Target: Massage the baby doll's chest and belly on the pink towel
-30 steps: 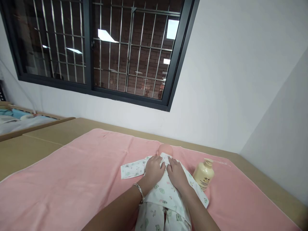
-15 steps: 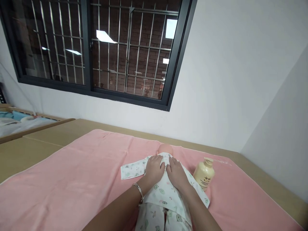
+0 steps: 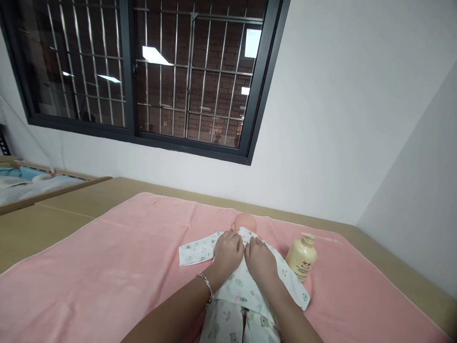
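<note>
A baby doll (image 3: 244,222) lies on its back on a pink towel (image 3: 117,257), dressed in a white printed garment (image 3: 250,290). My left hand (image 3: 228,251) and my right hand (image 3: 260,259) rest side by side on the doll's chest. Their fingers curl inward where the garment's two front edges meet, and both seem to pinch the cloth there. One sleeve (image 3: 196,251) of the garment lies spread out flat to the left. A silver bangle (image 3: 207,285) circles my left wrist.
A cream pump bottle (image 3: 302,257) stands on the towel just right of the doll. The towel covers a tan table (image 3: 50,219) against a white wall under a barred window (image 3: 143,71). A wooden-edged cot (image 3: 32,183) with bedding sits at far left.
My hands have drawn slightly closer together at the doll's chest, fingers curling in more. The view has barely shifted.
</note>
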The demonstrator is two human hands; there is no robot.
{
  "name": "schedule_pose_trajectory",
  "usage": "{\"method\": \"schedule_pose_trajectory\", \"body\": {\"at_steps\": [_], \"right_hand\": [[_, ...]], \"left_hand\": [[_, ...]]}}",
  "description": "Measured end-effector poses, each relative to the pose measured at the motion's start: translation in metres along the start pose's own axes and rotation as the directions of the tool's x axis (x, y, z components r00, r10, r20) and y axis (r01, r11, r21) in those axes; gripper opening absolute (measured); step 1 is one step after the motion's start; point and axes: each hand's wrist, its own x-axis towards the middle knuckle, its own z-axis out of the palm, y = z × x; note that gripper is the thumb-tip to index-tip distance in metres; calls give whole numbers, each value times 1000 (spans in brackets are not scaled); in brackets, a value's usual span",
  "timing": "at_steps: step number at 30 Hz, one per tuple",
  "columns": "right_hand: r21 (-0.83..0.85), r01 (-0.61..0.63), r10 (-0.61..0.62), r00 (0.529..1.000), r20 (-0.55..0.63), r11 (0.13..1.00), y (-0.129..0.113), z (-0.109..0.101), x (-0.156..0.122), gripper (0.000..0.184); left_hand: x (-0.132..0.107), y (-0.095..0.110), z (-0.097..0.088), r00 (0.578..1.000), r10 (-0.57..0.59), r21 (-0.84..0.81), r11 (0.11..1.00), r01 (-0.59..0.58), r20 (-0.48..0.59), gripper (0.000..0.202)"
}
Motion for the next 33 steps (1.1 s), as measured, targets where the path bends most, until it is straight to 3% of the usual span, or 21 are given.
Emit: {"method": "schedule_pose_trajectory", "body": {"at_steps": [6, 10, 16, 23, 33], "right_hand": [[156, 90, -97, 995, 36, 984, 22, 11, 13, 55], [140, 64, -69, 997, 30, 988, 15, 4, 7, 50], [-59, -64, 63, 998, -21, 996, -6, -6, -7, 39], [58, 26, -25, 1000, -9, 998, 9, 4, 3, 49], [102, 10, -13, 1000, 22, 995, 12, 12, 6, 56]], "left_hand": [[7, -1, -2, 992, 3, -22, 1000, -1, 127, 33], [5, 2, -4, 994, 12, -11, 1000, -10, 106, 28], [0, 14, -9, 996, -70, 89, 994, 65, 55, 27], [2, 12, -6, 988, -138, 92, 987, 132, 64, 27], [1, 3, 0, 990, -117, 104, 989, 109, 79, 31]]}}
